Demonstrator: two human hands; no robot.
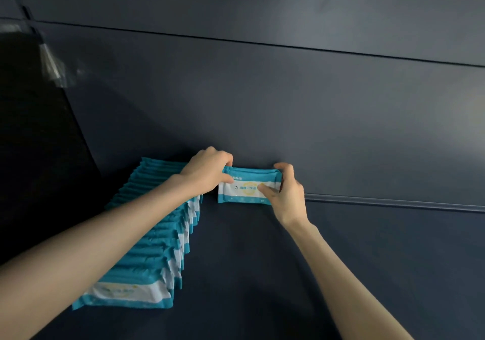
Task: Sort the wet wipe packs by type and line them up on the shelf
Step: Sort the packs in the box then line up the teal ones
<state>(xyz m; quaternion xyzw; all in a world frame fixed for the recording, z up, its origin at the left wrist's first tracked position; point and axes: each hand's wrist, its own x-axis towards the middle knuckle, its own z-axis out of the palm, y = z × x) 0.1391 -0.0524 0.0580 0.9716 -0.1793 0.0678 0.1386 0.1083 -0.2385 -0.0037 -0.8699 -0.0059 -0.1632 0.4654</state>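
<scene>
Hands, left hand [207,168] and right hand [284,191], pinching small teal-and-white plastic wipe pack [246,189] at frame centre; teal-and-white pack row [157,237] lower left on dark blue shelf [262,261]

The dark blue matte shelf board [262,274] meets a dark blue back panel [288,103]. On its left side, 1 long row of teal-and-white plastic wet wipe packs [147,261] runs front to back, packs overlapping. Just beside the row's far end, a small upright bundle of the same packs [246,190] stands at the back panel.
</scene>
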